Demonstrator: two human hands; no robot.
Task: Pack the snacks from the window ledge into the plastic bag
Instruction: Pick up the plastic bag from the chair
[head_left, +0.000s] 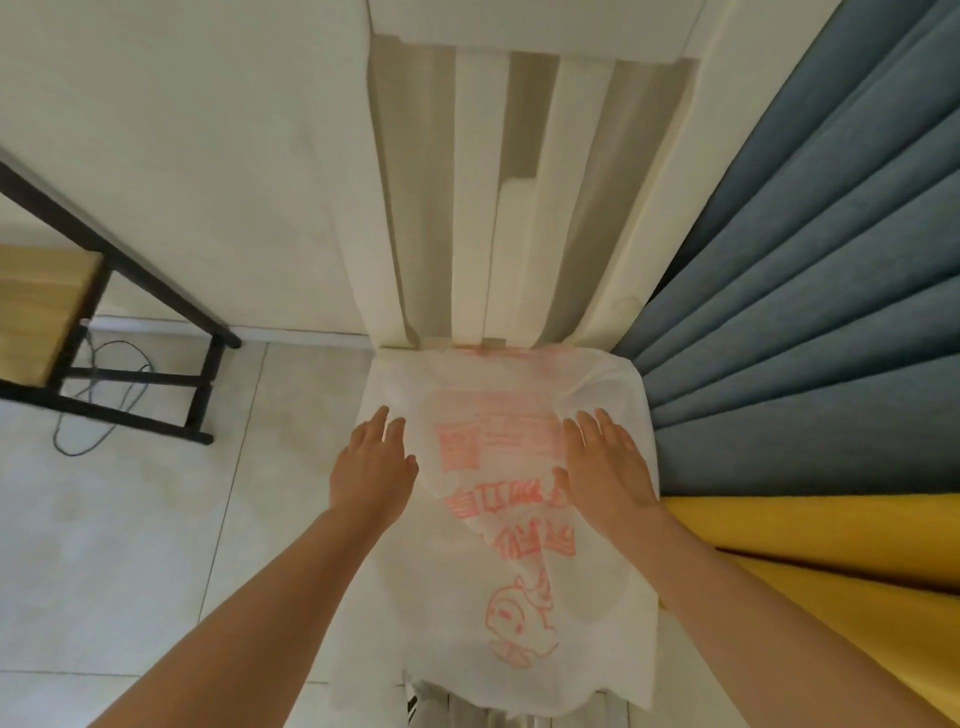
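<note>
I see a thin white plastic bag with red printed blocks and a red cartoon figure (498, 519) spread flat in the middle of the head view, its far edge up against the foot of a cream radiator with upright ribs (519, 208). What the bag lies on I cannot tell; it hides the surface under it.

My left hand (371, 467) lies at the bag's left edge, fingers straight and close together, pointing away from me, grip open and holding nothing. Whether the palm presses the plastic or sits just above it I cannot tell. My right hand (605, 467) lies flat on the right part of the bag, fingers straight and slightly spread, grip open too, palm down on the plastic next to the red print. Both bare forearms run in from the bottom of the frame.

Snacks and window ledge: not in this view.

Right of the bag hangs a blue-grey pleated curtain (805, 312), and below it a yellow fabric (831, 561). At left stands a black metal frame with a light wood panel (47, 312) on a pale tiled floor (130, 545), a thin dark cable (88, 410) looping under it.
</note>
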